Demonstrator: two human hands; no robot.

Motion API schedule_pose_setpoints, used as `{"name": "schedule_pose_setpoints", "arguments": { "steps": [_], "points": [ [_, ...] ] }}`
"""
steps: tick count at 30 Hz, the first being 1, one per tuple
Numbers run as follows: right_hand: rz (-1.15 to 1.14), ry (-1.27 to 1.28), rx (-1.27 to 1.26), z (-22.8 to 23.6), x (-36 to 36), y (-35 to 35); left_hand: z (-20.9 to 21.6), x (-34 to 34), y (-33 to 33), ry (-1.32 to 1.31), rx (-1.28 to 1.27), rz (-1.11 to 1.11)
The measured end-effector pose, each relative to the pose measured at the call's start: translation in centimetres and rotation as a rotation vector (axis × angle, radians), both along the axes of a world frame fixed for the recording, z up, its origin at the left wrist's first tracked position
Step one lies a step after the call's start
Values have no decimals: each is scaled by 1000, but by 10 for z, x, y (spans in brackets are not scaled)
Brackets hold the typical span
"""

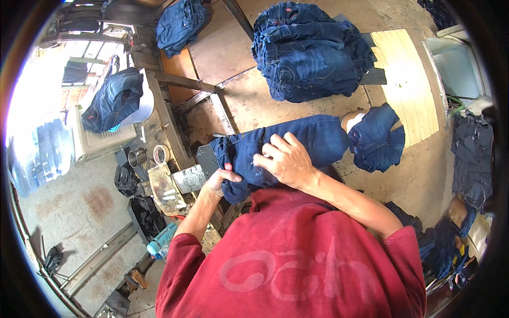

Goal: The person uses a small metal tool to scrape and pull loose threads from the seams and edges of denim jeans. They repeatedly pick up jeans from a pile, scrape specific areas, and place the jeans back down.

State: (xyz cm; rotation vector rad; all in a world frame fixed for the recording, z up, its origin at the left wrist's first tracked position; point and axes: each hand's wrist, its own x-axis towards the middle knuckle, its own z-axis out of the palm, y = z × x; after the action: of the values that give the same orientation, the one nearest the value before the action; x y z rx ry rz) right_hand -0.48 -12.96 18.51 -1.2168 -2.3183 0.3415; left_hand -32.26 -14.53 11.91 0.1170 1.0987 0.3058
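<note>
Dark blue jeans [313, 140] lie stretched crosswise in front of me, over a narrow support that is mostly hidden under them. My left hand [216, 183] grips their edge at the left end, beside a small red patch [228, 166]. Over the middle of the cloth is my right hand [290, 161], its fingers curled in and their tips close to a few pale worn marks. Whatever these fingers may hold is too small to make out. Another bunched denim piece [377, 139] hangs at the support's right end.
A tall stack of folded jeans [313, 53] lies on the wooden floor ahead. More denim sits on a white container [114, 100] at the left. A cluttered bench with a tape roll [161, 153] and a metal cup [137, 158] stands left. Dark garments [472, 159] pile up right.
</note>
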Motion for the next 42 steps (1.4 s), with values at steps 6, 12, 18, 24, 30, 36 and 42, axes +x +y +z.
{"name": "schedule_pose_setpoints", "arguments": {
  "steps": [6,12,18,24,30,36,42],
  "points": [
    [-404,328,-163,-13,43,7,23,27,17,99,80,-55],
    [-676,504,-642,-78,104,-35,41,117,10,515,49,4],
    [-769,886,-770,-109,115,-51,34,192,-24,148,46,44],
    [-806,551,-847,-84,116,-59,22,220,-4,404,367,-191],
    [-841,379,-684,-82,106,-69,33,194,-7,371,268,-157],
    [-913,462,-675,-66,107,-89,26,184,1,122,308,-145],
    [-835,334,-494,-24,91,-113,4,184,19,-136,136,-307]
  ]
}}
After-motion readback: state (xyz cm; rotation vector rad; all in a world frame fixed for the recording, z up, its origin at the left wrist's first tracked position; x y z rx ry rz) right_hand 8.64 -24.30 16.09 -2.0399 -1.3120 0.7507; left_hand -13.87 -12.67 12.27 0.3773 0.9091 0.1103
